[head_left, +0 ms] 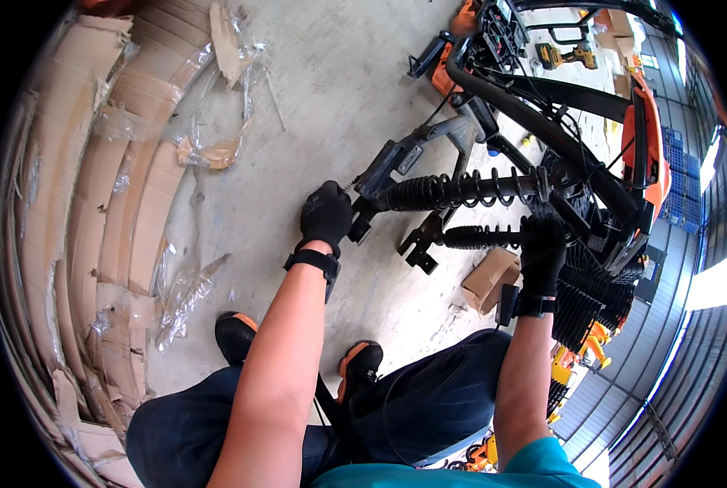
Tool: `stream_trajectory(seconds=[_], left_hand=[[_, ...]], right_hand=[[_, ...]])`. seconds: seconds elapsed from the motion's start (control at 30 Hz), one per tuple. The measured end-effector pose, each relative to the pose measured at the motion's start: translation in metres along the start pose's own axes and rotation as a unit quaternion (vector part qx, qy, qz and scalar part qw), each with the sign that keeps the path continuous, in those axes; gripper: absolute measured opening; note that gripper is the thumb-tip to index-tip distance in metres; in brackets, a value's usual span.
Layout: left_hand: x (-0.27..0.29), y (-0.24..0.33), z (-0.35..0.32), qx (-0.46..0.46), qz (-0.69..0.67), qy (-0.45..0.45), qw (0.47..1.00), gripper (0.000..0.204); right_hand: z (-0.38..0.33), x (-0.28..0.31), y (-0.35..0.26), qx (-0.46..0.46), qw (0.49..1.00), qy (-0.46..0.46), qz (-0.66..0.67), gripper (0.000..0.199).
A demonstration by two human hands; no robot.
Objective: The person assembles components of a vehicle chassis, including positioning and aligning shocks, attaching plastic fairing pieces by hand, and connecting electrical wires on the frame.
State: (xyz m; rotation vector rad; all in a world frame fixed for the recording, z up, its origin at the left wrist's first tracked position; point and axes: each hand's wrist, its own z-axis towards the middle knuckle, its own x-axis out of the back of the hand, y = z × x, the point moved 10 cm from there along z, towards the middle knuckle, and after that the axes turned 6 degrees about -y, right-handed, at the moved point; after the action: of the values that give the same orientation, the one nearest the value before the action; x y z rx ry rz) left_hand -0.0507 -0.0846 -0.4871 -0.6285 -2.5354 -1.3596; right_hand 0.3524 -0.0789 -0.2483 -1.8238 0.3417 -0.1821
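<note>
A person sits or crouches over a concrete floor [323,106], seen from their own head looking down, both forearms reaching forward in black work gloves. In front of them lies a black metal vehicle frame [542,122] with orange body panels, tipped on the floor so its suspension faces them.

The left hand [325,213] is clenched at the near end of the upper shock absorber [453,191], where it meets a black mounting bracket; what the fingers pinch there, perhaps a bolt or small tool, is too small to tell. The right hand [542,248] is wrapped around the far end of the lower shock absorber [481,237], its grip closed on the coil spring beside the frame.

Both shocks are 2 black tubes ringed by coil springs, lying roughly level, one above the other and near together. They look heavy and rigid — steel, not fragile, possibly greasy, so gloves suit them. The surest hold seems to be around the spring body or at the end eyes, keeping fingers out from between the coils.

A small cardboard box [491,278] sits on the floor just below the lower shock. Flattened cardboard sheets [95,203] and torn plastic wrap lie well to the left — a yellow cordless drill [560,55] rests beyond the frame.
</note>
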Motion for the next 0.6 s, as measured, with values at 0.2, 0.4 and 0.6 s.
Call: stream_trajectory(seconds=[0.2,0.4,0.6], left_hand=[[-0.003,0.006,-0.007,-0.011,-0.022,-0.063,0.998,0.018],[-0.008,0.004,-0.007,-0.018,0.069,-0.125,0.990,0.020],[-0.013,-0.003,-0.002,-0.006,0.147,-0.194,0.970,0.026]], right_hand=[[-0.002,0.002,-0.001,0.011,1.000,0.022,0.006,0.019],[-0.003,-0.003,0.001,0.005,0.999,0.040,0.007,0.019],[-0.005,-0.001,-0.001,0.034,0.997,0.017,-0.071,0.017]])
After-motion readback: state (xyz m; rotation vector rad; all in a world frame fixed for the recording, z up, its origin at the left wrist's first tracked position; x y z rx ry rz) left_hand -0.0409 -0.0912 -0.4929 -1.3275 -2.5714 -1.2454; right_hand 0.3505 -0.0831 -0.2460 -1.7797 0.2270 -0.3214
